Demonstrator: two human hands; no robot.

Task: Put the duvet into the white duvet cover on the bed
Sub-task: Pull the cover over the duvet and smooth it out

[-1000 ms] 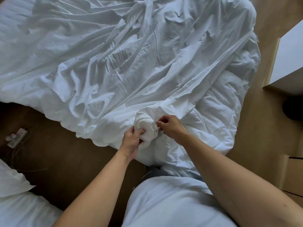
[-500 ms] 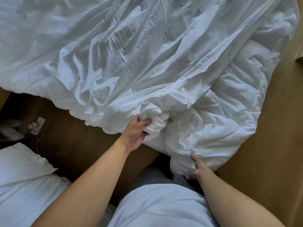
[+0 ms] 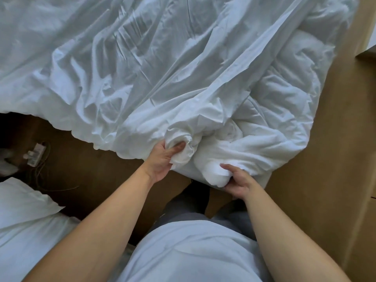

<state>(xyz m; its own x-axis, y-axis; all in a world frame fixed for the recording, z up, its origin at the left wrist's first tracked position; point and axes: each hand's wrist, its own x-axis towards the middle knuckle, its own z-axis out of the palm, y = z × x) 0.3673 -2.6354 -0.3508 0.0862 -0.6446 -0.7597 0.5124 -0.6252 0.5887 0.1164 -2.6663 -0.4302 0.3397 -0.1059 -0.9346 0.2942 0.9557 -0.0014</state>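
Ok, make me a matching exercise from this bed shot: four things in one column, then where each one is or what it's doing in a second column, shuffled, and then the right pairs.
Things
1. left hand
2. right hand
3. power strip
4. pillow

Places and states
A. lies on the brown floor, cords trailing from it
B. grips a bunched wad of the duvet cover
C. grips a puffy corner of the duvet
D. white, at the lower left of the view

Pairs: 1-B, 2-C, 3-A, 4-D
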